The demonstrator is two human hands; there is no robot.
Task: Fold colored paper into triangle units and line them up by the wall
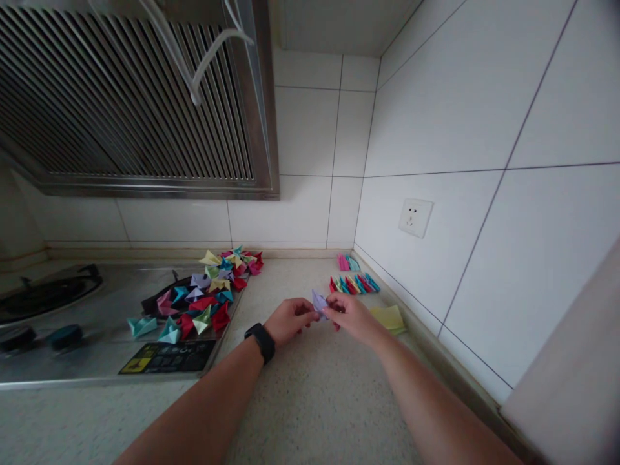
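A small piece of folded lilac origami paper point(318, 301) is held just above the speckled countertop, pinched from both sides. My left hand point(292, 316), with a dark watch on its wrist, grips its left edge between thumb and fingers. On the opposite side, my right hand point(349, 314) pinches the paper too, its fingertips partly covering it. A yellow sheet of paper point(389, 318) lies by the right wrist, partly behind it. Beyond the hands stands a row of folded colored paper pieces point(355, 284), with a few pink and teal pieces point(348, 262) farther back.
At left, a pile of colorful folded paper boats point(203, 303) covers part of the gas stove point(109, 361). A range hood point(140, 110) overhangs the stove. White tiled walls meet behind the countertop point(310, 400), and a power socket point(415, 217) sits on the right wall.
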